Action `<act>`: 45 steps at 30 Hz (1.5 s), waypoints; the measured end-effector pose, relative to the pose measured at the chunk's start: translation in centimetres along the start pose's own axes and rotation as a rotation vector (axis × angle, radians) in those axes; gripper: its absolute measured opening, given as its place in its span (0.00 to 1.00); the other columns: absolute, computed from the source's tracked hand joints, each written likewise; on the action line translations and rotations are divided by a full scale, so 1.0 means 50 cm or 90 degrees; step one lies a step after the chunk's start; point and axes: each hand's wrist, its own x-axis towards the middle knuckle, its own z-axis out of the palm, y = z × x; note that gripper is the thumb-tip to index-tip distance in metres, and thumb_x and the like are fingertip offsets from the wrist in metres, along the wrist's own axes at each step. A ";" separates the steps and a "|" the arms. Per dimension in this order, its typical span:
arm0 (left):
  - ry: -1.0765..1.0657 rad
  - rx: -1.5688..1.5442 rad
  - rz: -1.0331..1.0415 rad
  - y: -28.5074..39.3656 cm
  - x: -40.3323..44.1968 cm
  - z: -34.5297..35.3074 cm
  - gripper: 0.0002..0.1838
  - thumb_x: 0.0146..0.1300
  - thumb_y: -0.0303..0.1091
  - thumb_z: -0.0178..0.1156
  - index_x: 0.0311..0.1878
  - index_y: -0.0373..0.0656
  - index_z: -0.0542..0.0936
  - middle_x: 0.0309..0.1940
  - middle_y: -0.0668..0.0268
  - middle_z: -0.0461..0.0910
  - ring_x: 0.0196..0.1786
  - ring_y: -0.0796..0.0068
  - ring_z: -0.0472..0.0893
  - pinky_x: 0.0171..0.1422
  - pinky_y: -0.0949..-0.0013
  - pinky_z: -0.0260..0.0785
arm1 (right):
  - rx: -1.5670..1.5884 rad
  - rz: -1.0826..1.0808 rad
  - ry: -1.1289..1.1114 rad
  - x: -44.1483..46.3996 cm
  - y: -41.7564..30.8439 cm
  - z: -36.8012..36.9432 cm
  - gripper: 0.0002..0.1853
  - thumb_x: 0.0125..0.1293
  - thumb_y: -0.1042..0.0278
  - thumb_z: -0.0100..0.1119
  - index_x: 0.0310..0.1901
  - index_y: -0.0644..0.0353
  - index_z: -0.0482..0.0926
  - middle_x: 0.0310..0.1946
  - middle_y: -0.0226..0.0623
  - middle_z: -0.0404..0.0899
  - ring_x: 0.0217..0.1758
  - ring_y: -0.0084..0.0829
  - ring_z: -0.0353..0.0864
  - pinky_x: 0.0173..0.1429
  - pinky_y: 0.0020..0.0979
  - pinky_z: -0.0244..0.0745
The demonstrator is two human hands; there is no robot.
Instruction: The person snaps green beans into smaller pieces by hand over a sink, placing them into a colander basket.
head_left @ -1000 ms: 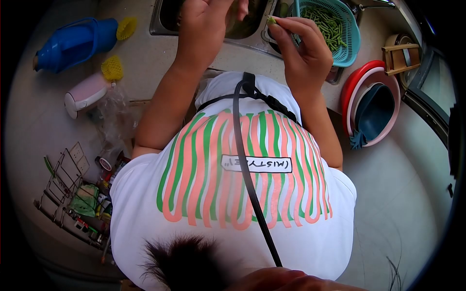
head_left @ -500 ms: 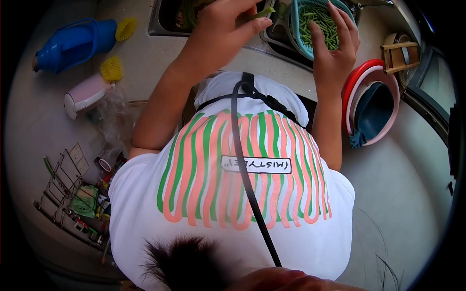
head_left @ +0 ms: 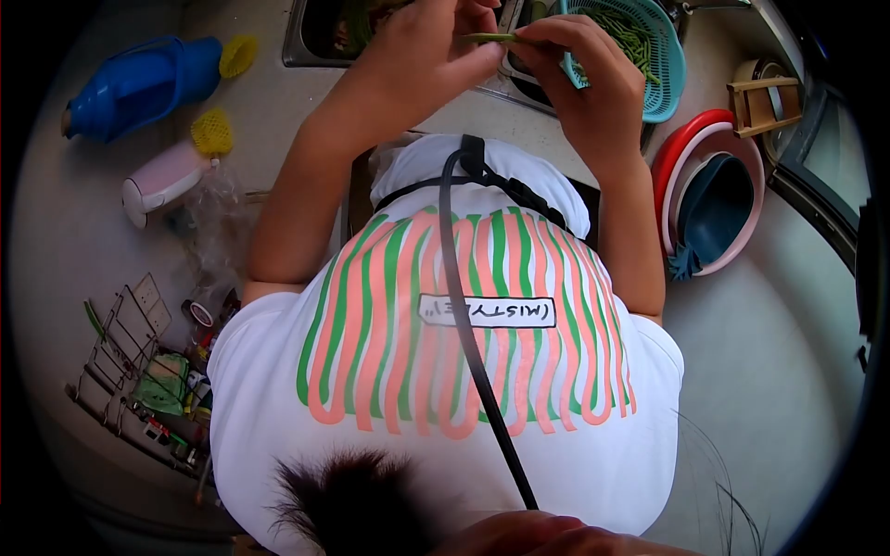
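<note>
A green bean (head_left: 484, 38) lies stretched between my hands above the sink edge. My left hand (head_left: 431, 60) is closed around one end of it. The other end is pinched by the thumb and fingers of my right hand (head_left: 584, 74). Partly behind my right hand is a turquoise basket (head_left: 669, 69) holding many cut green bean pieces (head_left: 630, 39). Beyond my left hand, the sink basin (head_left: 306, 37) contains more long greens (head_left: 357, 26), only partly visible.
A blue thermos (head_left: 139, 88) and a pink-and-white kettle (head_left: 167, 183) stand on the left, near yellow mesh pieces (head_left: 212, 132). Nested red and pink basins (head_left: 753, 199) with a dark blue bowl (head_left: 716, 208) are at the right. A wire rack (head_left: 107, 371) is lower left.
My right hand has moved left from over the basket and closed on the bean's end. The basket is less covered by it. My left hand stays nearly in place, holding the bean.
</note>
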 end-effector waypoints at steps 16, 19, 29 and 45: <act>0.052 0.158 0.214 -0.010 0.003 -0.015 0.07 0.57 0.22 0.70 0.39 0.35 0.84 0.35 0.56 0.85 0.36 0.59 0.86 0.41 0.66 0.79 | -0.086 -0.025 -0.080 0.040 -0.049 -0.019 0.08 0.63 0.79 0.70 0.43 0.65 0.84 0.36 0.44 0.79 0.37 0.43 0.82 0.39 0.36 0.78; 0.103 0.149 0.216 -0.020 -0.005 -0.003 0.06 0.58 0.23 0.69 0.39 0.35 0.85 0.35 0.56 0.85 0.36 0.61 0.86 0.41 0.66 0.79 | -0.078 -0.054 -0.073 0.042 -0.047 -0.017 0.08 0.63 0.78 0.70 0.44 0.65 0.84 0.39 0.44 0.80 0.39 0.43 0.83 0.40 0.36 0.78; 0.208 -0.483 -0.068 -0.033 -0.005 0.073 0.09 0.78 0.31 0.59 0.52 0.37 0.82 0.44 0.70 0.84 0.46 0.79 0.83 0.55 0.74 0.79 | -0.029 -0.001 0.320 -0.005 -0.019 0.087 0.11 0.62 0.77 0.75 0.46 0.59 0.89 0.37 0.34 0.84 0.33 0.28 0.83 0.34 0.25 0.77; 0.085 -0.309 -0.202 0.020 -0.011 0.017 0.09 0.71 0.31 0.66 0.44 0.34 0.87 0.33 0.74 0.83 0.34 0.89 0.75 0.37 0.79 0.66 | 0.027 -0.063 0.221 -0.012 0.004 0.052 0.13 0.61 0.78 0.74 0.48 0.57 0.90 0.40 0.32 0.85 0.42 0.31 0.80 0.42 0.29 0.76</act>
